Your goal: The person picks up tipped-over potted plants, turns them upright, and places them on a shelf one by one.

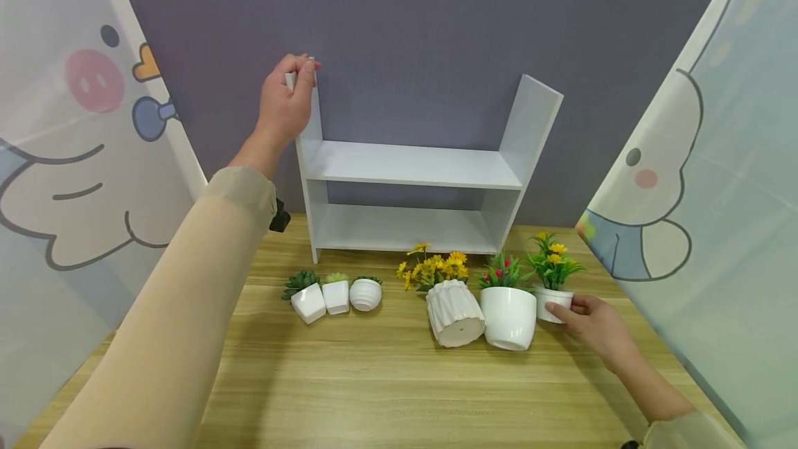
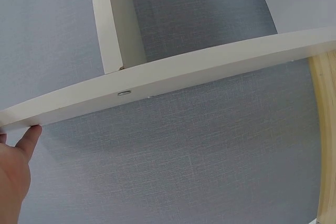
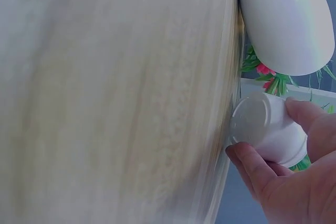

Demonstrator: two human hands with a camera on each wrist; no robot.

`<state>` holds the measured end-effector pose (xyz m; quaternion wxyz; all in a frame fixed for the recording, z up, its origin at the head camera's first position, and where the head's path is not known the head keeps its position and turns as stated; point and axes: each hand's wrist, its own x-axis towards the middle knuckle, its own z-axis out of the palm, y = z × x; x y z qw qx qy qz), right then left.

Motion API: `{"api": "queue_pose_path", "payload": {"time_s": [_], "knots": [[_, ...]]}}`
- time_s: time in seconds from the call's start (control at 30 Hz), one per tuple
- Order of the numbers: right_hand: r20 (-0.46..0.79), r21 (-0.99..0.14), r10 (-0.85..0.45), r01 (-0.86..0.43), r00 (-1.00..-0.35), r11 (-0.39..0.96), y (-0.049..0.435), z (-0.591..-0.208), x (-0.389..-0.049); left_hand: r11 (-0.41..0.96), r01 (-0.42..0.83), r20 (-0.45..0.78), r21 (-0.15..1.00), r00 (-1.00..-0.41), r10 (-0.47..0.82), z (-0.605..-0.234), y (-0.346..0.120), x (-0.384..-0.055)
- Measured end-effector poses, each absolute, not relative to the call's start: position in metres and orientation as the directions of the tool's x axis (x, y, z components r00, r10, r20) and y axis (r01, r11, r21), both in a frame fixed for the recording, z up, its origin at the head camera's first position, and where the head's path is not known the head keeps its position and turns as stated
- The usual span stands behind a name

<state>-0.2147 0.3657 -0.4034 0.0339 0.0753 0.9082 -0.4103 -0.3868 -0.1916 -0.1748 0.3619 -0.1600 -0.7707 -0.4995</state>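
At the upper left of the head view, my left hand (image 1: 285, 99) grips the top of the left side panel of a white two-tier shelf (image 1: 414, 165). The left wrist view has that hand (image 2: 14, 163) at the panel's edge, thumb against its face. My right hand (image 1: 595, 328) holds a small white pot (image 1: 552, 305) with yellow flowers and green leaves. In the right wrist view, thumb and fingers lie on opposite sides of this pot (image 3: 270, 129), its base toward the camera. Beside it stands a larger white pot (image 1: 508, 317) with red flowers.
A ribbed white pot (image 1: 455, 314) with yellow flowers lies tilted, base forward. Three small succulent pots (image 1: 337, 296) sit in front of the shelf's left side on the wooden table (image 1: 374, 393). Printed cartoon panels flank both sides, and a grey wall (image 1: 424, 33) stands behind.
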Motion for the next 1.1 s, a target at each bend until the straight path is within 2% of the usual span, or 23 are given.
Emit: {"api": "queue_pose_path", "payload": {"time_s": [0.2, 0.53, 0.87, 1.1], "knots": [[-0.106, -0.723, 0.112, 0.154, -0.988, 0.673, 0.3657, -0.4023, -0.2144, 0.455, 0.598, 0.709, 0.660, -0.696, -0.115, -0.1751, -0.1918, -0.3852], [-0.092, -0.687, 0.124, 0.153, -0.988, 0.710, 0.3682, -0.4018, -0.2152, 0.443, 0.619, 0.726, 0.648, -0.678, -0.115, -0.1752, -0.1917, -0.3867], [-0.094, -0.678, 0.130, 0.159, -0.987, 0.717, 0.3704, -0.4010, -0.2181, 0.431, 0.626, 0.728, 0.650, -0.677, -0.114, -0.1748, -0.1914, -0.3878], [-0.096, -0.710, 0.112, 0.147, -0.989, 0.688, 0.3715, -0.4026, -0.2216, 0.433, 0.628, 0.728, 0.647, -0.677, -0.108, -0.1752, -0.1911, -0.3891]]}}
